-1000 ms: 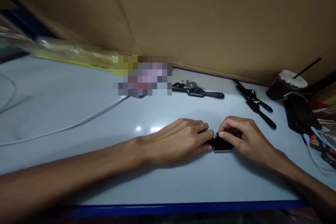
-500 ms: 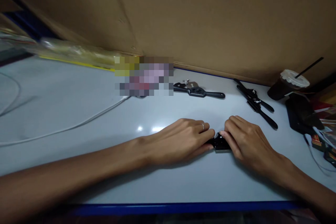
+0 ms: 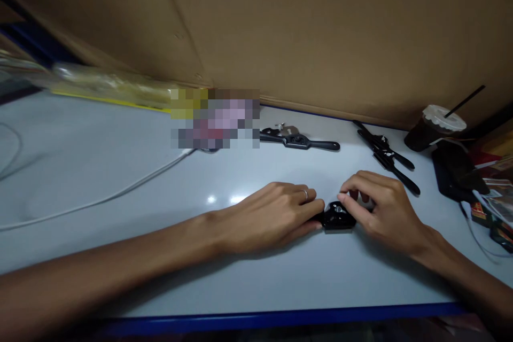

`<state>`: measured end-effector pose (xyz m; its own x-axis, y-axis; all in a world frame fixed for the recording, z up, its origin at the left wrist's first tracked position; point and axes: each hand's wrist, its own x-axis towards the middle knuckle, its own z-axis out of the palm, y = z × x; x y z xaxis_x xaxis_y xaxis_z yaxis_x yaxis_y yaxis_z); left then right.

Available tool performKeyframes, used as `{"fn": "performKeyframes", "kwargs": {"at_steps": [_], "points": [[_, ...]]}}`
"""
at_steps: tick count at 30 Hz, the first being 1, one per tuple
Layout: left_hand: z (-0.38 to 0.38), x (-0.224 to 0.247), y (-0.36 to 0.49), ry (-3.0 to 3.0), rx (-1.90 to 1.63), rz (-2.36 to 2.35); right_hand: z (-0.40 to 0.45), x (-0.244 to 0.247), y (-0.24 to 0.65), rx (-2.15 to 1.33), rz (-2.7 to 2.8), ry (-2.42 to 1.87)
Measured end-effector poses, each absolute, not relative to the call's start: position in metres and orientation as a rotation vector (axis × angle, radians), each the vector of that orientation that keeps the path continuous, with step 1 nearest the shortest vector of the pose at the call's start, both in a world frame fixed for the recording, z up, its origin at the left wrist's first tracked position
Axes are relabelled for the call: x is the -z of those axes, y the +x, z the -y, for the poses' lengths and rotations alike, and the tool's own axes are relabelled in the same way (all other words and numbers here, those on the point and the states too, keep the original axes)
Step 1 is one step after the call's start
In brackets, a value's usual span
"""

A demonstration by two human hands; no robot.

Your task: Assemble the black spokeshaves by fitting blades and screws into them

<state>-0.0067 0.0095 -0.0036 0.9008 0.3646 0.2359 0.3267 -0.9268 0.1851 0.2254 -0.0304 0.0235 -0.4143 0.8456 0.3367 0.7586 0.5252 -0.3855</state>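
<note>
A black spokeshave (image 3: 337,221) lies near the front of the table, its metal body showing between my hands. My left hand (image 3: 282,216), with a ring on one finger, is closed around the spokeshave's left handle. At the upper edge of the body, the thumb and forefinger of my right hand (image 3: 380,211) are pinched together by its small screws. The other right fingers are curled, and the right handle is mostly hidden behind that hand. Further back lies another spokeshave (image 3: 298,141) with a loose-looking metal plate. Two more black spokeshaves (image 3: 387,159) lie overlapping at the right.
A lidded cup with a straw (image 3: 435,128) stands at the back right, near a black case (image 3: 451,171) and cables. A white cable (image 3: 120,197) crosses the left side toward a blurred-out object (image 3: 220,123). Brown cardboard (image 3: 300,26) walls the back.
My right hand has loosened from around the spokeshave's body and lifted slightly, so more of the body shows. My left hand keeps its grip. The view has shifted a little.
</note>
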Motion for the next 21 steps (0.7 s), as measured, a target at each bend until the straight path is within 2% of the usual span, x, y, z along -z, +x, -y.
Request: {"fn": "performKeyframes", "kwargs": {"at_steps": [4, 8, 11, 17, 21], "points": [[-0.010, 0.004, -0.007, 2.936, -0.413, -0.529, 0.028, -0.026, 0.223, -0.630, 2.211, -1.259], [-0.009, 0.004, -0.007, 2.932, -0.403, -0.530, 0.028, -0.025, 0.220, -0.761, 2.145, -1.378], [-0.009, 0.004, -0.007, 2.937, -0.391, -0.536, 0.029, -0.026, 0.224, -0.636, 2.238, -1.409], [-0.011, 0.005, -0.007, 2.934, -0.392, -0.518, 0.036, -0.028, 0.232, -0.117, 2.585, -1.213], [-0.010, 0.005, -0.007, 2.922, -0.416, -0.512, 0.041, -0.030, 0.228, -0.125, 2.598, -1.077]]}}
